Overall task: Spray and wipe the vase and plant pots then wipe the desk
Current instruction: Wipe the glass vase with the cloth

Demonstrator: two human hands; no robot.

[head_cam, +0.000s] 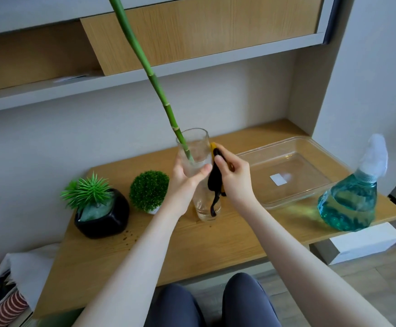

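Standing near the middle of the wooden desk [215, 241], the vase [195, 147] is a tall clear glass cylinder, open at the top, thick base on the desk surface. 1 green bamboo stalk [145, 67] with ringed joints sits in it, leaning up and left out of frame. Left hand [185, 182] wraps the vase's middle from the left side, thumb across the front glass. Right hand [234, 178] pinches a dark cloth [215, 180] with a yellow edge against the vase's right side; a loose tail of cloth hangs down along the glass toward the base.

Left of the vase: a small round green ball plant [149, 190] in a white pot, just beside the left forearm. Further left, a spiky green plant in a glossy black pot [105, 220]. Dark crumbs lie scattered on the desk by the black pot.

Right of the vase: a clear rectangular plastic tray [293, 147] with a white sticker on its floor. At the desk's right edge, a spray bottle [350, 204] holding blue liquid, whitish trigger head on top, well apart from both hands.

Behind: grey wall and wood-and-grey shelves [192, 38]. Below: the person's knees in dark trousers, a white box [367, 244] on the floor at right.
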